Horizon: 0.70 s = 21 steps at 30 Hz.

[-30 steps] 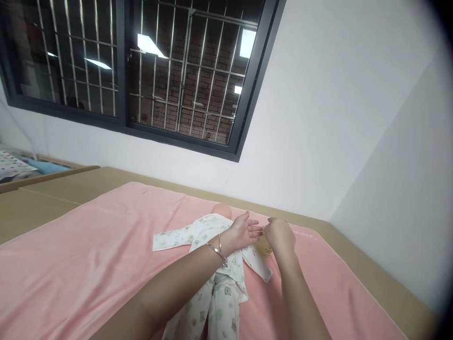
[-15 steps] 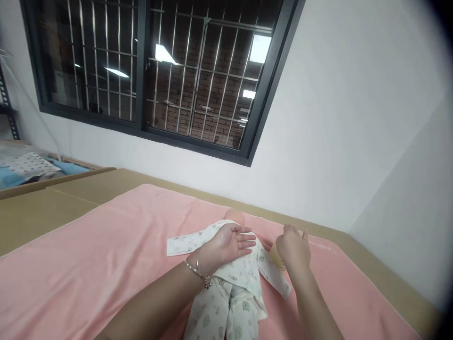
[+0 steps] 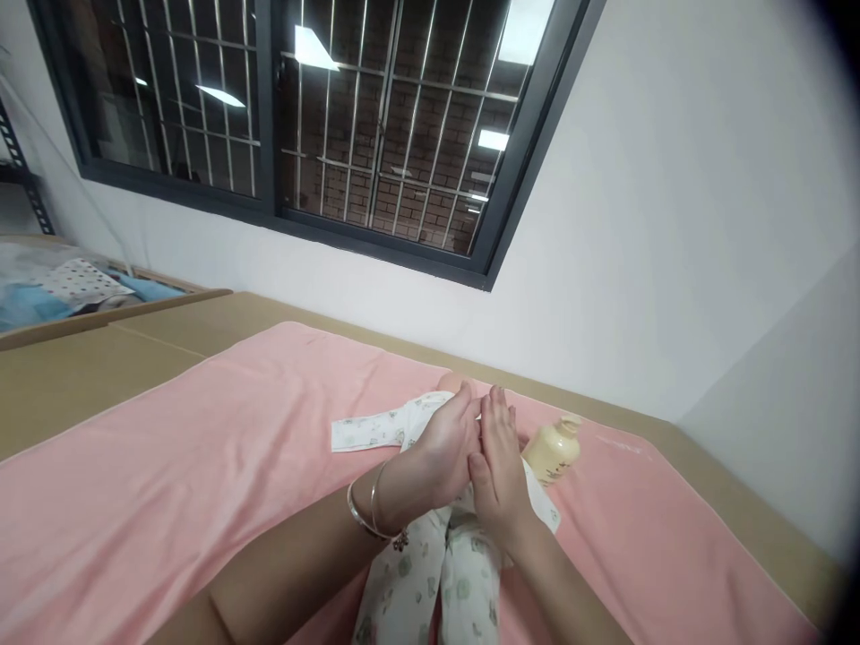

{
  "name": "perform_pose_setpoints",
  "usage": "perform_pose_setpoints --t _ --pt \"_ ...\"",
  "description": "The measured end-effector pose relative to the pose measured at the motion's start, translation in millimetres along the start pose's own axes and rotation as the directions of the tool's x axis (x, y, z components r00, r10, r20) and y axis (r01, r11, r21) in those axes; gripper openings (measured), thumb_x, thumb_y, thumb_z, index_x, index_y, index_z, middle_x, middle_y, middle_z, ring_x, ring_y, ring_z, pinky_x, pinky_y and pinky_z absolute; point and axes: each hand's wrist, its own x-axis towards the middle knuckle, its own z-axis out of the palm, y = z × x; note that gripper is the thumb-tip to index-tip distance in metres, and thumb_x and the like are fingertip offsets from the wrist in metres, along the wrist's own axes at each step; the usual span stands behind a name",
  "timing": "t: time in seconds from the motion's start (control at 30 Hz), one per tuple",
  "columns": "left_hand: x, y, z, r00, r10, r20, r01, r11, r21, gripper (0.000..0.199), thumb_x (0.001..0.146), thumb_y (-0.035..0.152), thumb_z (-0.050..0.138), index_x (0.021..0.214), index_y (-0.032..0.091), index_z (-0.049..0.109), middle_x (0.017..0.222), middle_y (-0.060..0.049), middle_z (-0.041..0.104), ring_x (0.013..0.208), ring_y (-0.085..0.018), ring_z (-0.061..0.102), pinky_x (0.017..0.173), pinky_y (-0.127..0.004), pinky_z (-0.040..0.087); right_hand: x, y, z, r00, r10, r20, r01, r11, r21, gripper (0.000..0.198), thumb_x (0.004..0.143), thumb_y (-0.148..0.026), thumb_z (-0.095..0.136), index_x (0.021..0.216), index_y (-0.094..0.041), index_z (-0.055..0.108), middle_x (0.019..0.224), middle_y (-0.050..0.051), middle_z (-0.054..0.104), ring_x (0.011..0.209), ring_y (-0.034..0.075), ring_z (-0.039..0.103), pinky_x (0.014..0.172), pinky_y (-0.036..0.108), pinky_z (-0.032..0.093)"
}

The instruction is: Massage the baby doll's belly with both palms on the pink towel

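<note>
My left hand (image 3: 447, 452) and my right hand (image 3: 501, 470) meet palm to palm over a doll, fingers stretched out, with no object visible between them. A silver bracelet with small charms is on my left wrist. Beneath my hands, the doll in a white printed top (image 3: 369, 432) and matching trousers (image 3: 407, 573) lies on its back; only a bit of its smooth head (image 3: 453, 382) shows. Just right of my right hand stands a pale yellow pump bottle (image 3: 554, 448), next to one sleeve of the top.
A pink blanket (image 3: 221, 439) with some folds lies under the doll on a tan surface (image 3: 148, 345). At the far left is a wooden-edged bin (image 3: 73, 291) with blue and dotted cloths. A white wall (image 3: 624, 224) and a barred window (image 3: 376, 116) rise behind.
My right hand has come left from beside the pump bottle and now touches my left palm. The bottle shows more fully, and the whole view has tilted down slightly.
</note>
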Motion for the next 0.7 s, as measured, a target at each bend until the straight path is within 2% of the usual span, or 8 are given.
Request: perform_pose_setpoints --t 0.1,0.17,0.27,0.4,0.5,0.6,0.7 --pt "-1.0 -0.1 1.4 0.985 -0.013 -0.171 0.016 1.000 0.017 0.065 0.095 0.062 0.029 0.140 0.019 0.046 0.144 -0.012 0.050 0.138 -0.027 0.041 0.119 -0.043 0.025 -5.3 -22.0 0.4 0.996 -0.059 0.062 0.055 0.997 0.056 0.066 0.101 -0.048 0.016 0.156 -0.016 -0.003 0.162 0.011 -0.003 0.149 0.034 0.001 0.117 0.064 0.011" --pt "1.0 -6.1 -1.2 0.974 -0.085 -0.210 0.091 0.996 0.018 0.071 0.092 0.067 0.030 0.142 0.019 0.045 0.146 -0.013 0.048 0.142 -0.030 0.035 0.119 -0.049 0.022 -8.4 -34.1 -2.3 0.993 -0.094 0.068 0.088 0.992 0.091 0.069 0.100 -0.050 0.017 0.156 -0.014 -0.003 0.162 0.012 -0.004 0.148 0.036 0.001 0.117 0.063 0.013" --pt "2.8 -23.0 -4.0 0.985 -0.133 -0.107 0.139 0.989 0.044 0.071 0.092 0.066 0.028 0.143 0.019 0.044 0.149 -0.013 0.045 0.145 -0.032 0.028 0.118 -0.054 0.019 -8.9 -39.9 -10.1 0.989 -0.137 0.050 0.131 0.986 0.105 0.069 0.100 -0.051 0.018 0.156 -0.015 0.000 0.162 0.012 -0.001 0.148 0.037 0.001 0.115 0.065 0.015" --pt "-1.1 -38.2 -1.1 0.998 -0.059 -0.025 0.061 0.995 0.077 0.060 0.094 0.058 0.037 0.143 0.024 0.045 0.151 -0.007 0.044 0.147 -0.028 0.025 0.120 -0.047 0.020 -1.8 -25.0 -16.2 0.995 -0.101 0.011 0.100 0.992 0.078 0.069 0.100 -0.054 0.017 0.156 -0.017 0.002 0.163 0.011 0.001 0.148 0.037 0.003 0.115 0.067 0.007" --pt "-8.5 -30.5 4.8 0.995 -0.012 -0.098 0.017 0.999 0.046 0.059 0.096 0.056 0.035 0.143 0.021 0.045 0.152 -0.006 0.042 0.147 -0.024 0.025 0.123 -0.040 0.017 0.4 -21.2 -11.8 0.999 -0.048 0.000 0.048 0.997 0.059 0.066 0.101 -0.051 0.011 0.156 -0.018 0.001 0.163 0.009 0.001 0.148 0.035 0.002 0.116 0.067 0.002" --pt "-16.4 -13.6 8.8 0.982 0.071 -0.173 -0.073 0.997 -0.006 0.061 0.098 0.055 0.029 0.140 0.015 0.047 0.150 -0.009 0.044 0.145 -0.022 0.031 0.123 -0.035 0.017 -5.2 -37.4 -7.4 0.997 -0.070 0.039 0.066 0.992 0.107 0.067 0.100 -0.050 0.009 0.156 -0.016 -0.003 0.163 0.010 -0.002 0.149 0.035 0.000 0.117 0.066 0.006" --pt "-18.9 -5.8 7.1 0.990 0.122 -0.067 -0.124 0.992 -0.028 0.065 0.098 0.054 0.028 0.136 0.007 0.050 0.143 -0.018 0.051 0.139 -0.025 0.041 0.122 -0.037 0.018 -12.7 -57.7 -10.5 0.980 -0.194 0.049 0.185 0.972 0.143 0.076 0.098 -0.058 0.011 0.156 -0.010 -0.002 0.162 0.014 0.000 0.148 0.038 0.003 0.117 0.064 0.007"
